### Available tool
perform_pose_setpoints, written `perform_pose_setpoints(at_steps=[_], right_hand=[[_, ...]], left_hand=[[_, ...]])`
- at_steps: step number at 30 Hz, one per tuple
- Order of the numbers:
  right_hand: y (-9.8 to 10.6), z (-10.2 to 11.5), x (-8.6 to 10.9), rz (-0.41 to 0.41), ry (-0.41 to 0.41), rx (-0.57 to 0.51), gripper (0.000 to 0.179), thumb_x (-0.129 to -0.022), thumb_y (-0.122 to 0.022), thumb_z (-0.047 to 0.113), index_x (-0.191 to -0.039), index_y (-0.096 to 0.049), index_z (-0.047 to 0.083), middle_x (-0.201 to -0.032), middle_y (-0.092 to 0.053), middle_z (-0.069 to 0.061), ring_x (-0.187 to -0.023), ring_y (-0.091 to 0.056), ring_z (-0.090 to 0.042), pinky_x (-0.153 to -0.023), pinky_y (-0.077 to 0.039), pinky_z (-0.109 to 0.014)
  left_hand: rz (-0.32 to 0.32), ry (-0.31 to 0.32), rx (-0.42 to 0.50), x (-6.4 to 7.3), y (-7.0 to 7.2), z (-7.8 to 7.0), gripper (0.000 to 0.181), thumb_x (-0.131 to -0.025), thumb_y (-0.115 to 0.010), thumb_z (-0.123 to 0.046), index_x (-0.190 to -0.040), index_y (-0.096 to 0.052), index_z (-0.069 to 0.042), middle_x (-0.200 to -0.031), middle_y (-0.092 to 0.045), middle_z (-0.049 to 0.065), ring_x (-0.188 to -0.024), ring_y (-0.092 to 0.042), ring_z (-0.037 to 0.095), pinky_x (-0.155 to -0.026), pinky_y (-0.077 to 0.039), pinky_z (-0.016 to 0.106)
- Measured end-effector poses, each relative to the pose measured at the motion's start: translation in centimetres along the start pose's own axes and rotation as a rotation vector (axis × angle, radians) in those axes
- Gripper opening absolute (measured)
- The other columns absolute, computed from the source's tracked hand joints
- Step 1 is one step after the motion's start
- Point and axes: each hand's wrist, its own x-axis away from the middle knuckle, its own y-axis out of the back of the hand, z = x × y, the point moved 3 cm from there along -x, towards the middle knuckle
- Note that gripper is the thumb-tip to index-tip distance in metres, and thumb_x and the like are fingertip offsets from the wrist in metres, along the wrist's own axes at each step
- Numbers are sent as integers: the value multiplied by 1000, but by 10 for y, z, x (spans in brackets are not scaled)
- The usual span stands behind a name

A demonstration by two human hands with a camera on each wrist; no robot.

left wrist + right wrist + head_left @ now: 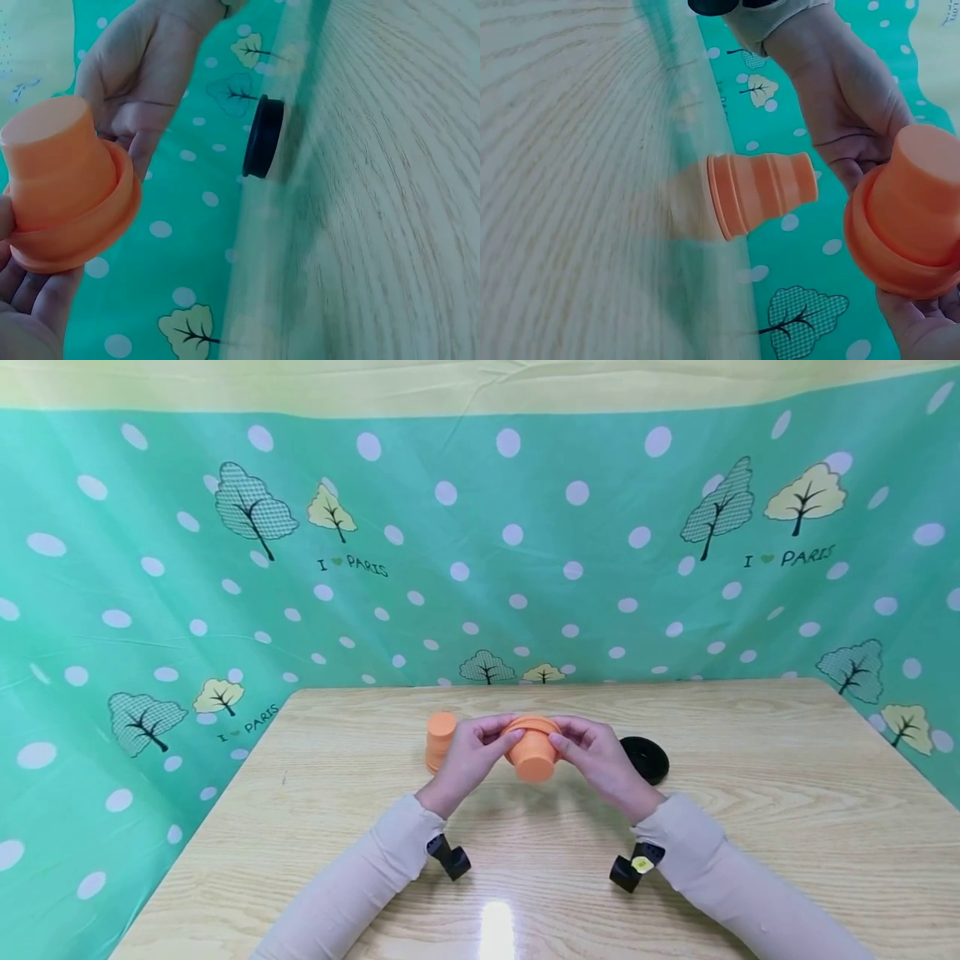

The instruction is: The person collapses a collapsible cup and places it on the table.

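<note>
Both hands hold an orange collapsible cup (535, 763) over the middle of the table, its narrow base tilted toward me and a wide folded rim behind. My left hand (477, 748) grips the rim from the left, thumb on the near side. On the right, my right hand (594, 757) pinches the same rim, thumb also in front. Past the left hand stands a second orange cup (761, 191), stepped and extended, wide end down on the table. A black round lid-like piece (264, 139) lies beyond the right hand.
The wood-grain table (337, 827) ends at a green dotted curtain (540, 527) along its back and sides. Black wrist cameras hang under both forearms, the left one (453, 860) and the right one (626, 872), close above the tabletop.
</note>
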Motion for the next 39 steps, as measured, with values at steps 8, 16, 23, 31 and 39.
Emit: perform_pose_setpoints(at_steps=[8, 16, 23, 31, 39], right_hand=[[2, 2, 1, -19, -32, 40, 37, -97, -54, 16, -126, -53, -7, -106, -65, -8, -90, -64, -10, -80, -54, -26], [4, 2, 1, -29, -38, 114, 38, -96, -56, 20, -125, -56, -3, -108, -64, -14, -87, -63, -11, -76, -54, -25], [5, 1, 0, -43, -50, 92, 37, -94, -60, 18, -124, -56, -3, -108, -64, -12, -89, -63, -11, -78, -53, -24], [6, -2, 0, 6, -79, 89, 41, -92, -62, 20, -125, -53, -4, -115, -59, -14, -96, -61, -12, -81, -53, -24], [3, 1, 1, 8, -80, 129, 38, -91, -65, 21, -120, -56, -1, -116, -58, -14, -97, -59, -15, -81, -52, -25]], left_hand=[[62, -4, 13, 0, 0, 2, 35, -92, -62, -16, -123, -60, 1, -109, -67, 19, -86, -67, 12, -76, -55, 27], [114, 10, -62, 0, 0, 2, 38, -88, -68, -21, -122, -61, -6, -109, -67, 10, -89, -64, 15, -77, -54, 28], [128, 12, -77, -1, -2, 2, 37, -88, -68, -14, -123, -61, -6, -110, -65, 9, -94, -58, 14, -81, -53, 28], [97, 13, -84, 0, -2, 0, 31, -88, -67, -17, -117, -64, -5, -104, -65, 7, -95, -56, 14, -84, -49, 35], [118, -5, -90, 2, -1, -2, 27, -88, -68, -22, -109, -65, -6, -102, -64, 5, -94, -56, 16, -80, -50, 35]])
